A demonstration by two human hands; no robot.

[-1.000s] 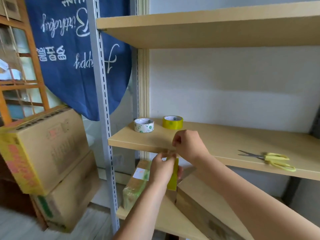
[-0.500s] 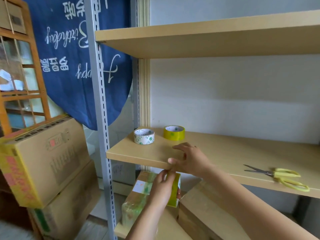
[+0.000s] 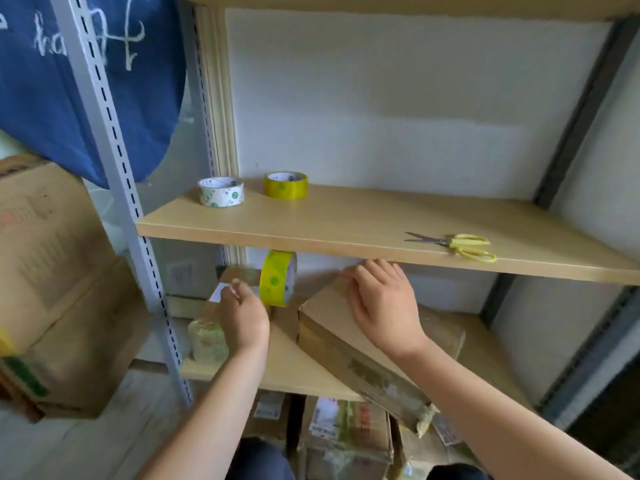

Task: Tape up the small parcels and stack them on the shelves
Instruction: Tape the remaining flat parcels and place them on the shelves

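Note:
A long brown cardboard parcel (image 3: 332, 337) lies at an angle on the lower shelf (image 3: 294, 372). My right hand (image 3: 381, 306) rests on its top, fingers reaching its far end. A yellow tape roll (image 3: 278, 278) stands on edge just under the middle shelf (image 3: 346, 223). My left hand (image 3: 244, 317) grips this roll from the left and below. Behind that hand lies a smaller parcel (image 3: 206, 336) wrapped in clear tape, with a white label (image 3: 217, 293).
On the middle shelf sit a white tape roll (image 3: 220, 191), a second yellow roll (image 3: 286, 185) and yellow-handled scissors (image 3: 457, 245). Big cartons (image 3: 52, 271) are stacked at left beside the grey metal upright (image 3: 114, 168). More boxes (image 3: 346, 434) lie below the lower shelf.
Both hands came down from the middle shelf's front edge to the lower shelf. The right hand now lies on the long parcel, and the view has tilted downward.

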